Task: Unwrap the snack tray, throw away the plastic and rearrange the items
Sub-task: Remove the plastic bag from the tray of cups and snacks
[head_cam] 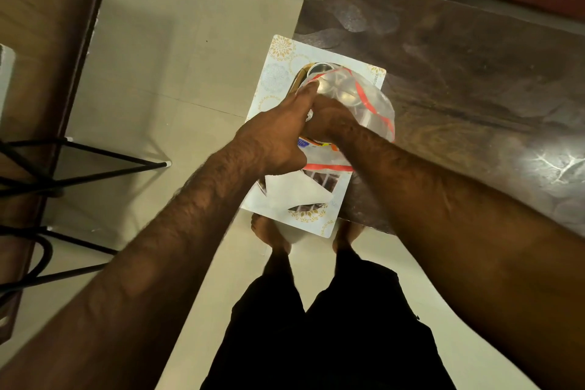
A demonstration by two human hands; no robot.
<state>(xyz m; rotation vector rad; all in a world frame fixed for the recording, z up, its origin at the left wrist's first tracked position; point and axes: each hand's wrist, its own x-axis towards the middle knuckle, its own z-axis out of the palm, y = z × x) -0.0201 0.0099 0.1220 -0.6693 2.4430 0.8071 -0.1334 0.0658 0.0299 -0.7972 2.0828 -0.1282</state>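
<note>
Two hands (278, 139) (329, 119) grip one plastic wrap (364, 101)

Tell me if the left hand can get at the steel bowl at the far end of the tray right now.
Probably not directly: the steel bowl sits under the clear plastic wrap, which the left hand is gripping beside it. The wrap needs pulling off first.

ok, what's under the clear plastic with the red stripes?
Under the plastic: round steel bowls on a tray, plus a blue-orange packet at the near edge. Both hands, left and right, cover the middle, so other contents can't be seen.
</note>
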